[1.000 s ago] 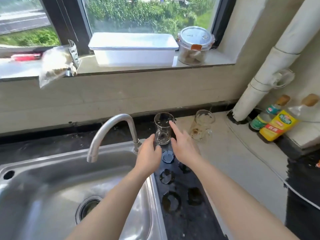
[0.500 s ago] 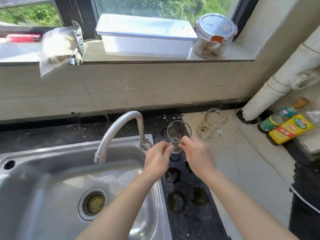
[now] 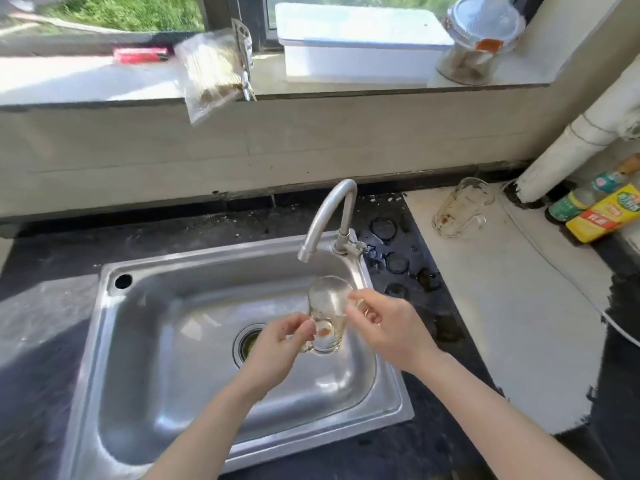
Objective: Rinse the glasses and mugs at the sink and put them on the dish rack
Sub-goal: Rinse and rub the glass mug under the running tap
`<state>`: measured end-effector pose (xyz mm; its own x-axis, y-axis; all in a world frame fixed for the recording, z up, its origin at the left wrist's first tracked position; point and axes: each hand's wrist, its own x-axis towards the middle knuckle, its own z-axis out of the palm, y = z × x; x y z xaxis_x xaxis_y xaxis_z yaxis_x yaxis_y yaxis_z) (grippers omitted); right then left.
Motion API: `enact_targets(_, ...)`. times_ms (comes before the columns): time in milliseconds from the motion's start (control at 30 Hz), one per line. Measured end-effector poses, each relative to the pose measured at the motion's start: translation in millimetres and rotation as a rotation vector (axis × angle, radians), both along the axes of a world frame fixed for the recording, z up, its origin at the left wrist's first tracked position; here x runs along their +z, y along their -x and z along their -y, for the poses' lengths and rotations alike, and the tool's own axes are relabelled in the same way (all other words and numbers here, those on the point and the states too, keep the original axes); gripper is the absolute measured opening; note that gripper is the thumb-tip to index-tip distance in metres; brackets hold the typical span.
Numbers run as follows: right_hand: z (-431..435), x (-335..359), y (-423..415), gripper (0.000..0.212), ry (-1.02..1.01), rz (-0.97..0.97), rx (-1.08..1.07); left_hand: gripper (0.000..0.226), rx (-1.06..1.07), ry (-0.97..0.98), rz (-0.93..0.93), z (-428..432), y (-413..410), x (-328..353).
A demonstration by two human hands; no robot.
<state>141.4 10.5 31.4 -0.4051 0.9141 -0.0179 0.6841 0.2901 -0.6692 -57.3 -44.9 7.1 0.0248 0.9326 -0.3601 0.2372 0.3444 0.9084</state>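
Both hands held a glass mug [image 3: 327, 315] over the sink [image 3: 194, 341], under the tap [image 3: 327, 216]: left hand [image 3: 280, 344] pinched its handle, right hand [image 3: 388, 327] gripped its side. Another mug [image 3: 460, 211] stood near the bench's back edge.

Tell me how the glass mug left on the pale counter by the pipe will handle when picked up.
The glass mug looks rigid and breakable, so probably best set down gently. It stands on its base, seemingly stable, and its side handle offers a firm hold. Brownish residue shows inside; if greasy or wet, it may be slippery. Its weight cannot be judged from here.
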Motion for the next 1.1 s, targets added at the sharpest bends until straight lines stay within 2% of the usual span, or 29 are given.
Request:
enact_targets(67,-21,-2,10,0.023,0.012,-0.026,-0.211,0.023,0.008,0.018,-0.03,3,24,-7)
enact_targets(167,-62,-10,22,0.039,0.057,0.162,-0.409,0.026,0.037,0.027,-0.046,4,45,-12)
enact_targets(233,-89,-18,28,0.048,0.119,0.362,-0.401,0.029,0.063,0.038,-0.06,1,52,-13)
enact_targets(333,-120,-32,39,0.039,0.147,0.581,-0.313,0.028,0.093,0.054,-0.079,-7,57,-14)
enact_targets(500,-135,-47,47,0.021,-0.084,0.871,-0.197,0.03,0.127,0.063,-0.074,-13,53,-15)
enact_targets(700,-132,-52,50,0.026,-0.182,0.989,-0.061,0.03,0.161,0.054,-0.048,-14,42,-11)
enact_targets(1100,-127,-51,53,0.027,-0.221,1.023,0.036,0.028,0.177,0.041,-0.045,-8,34,-6)
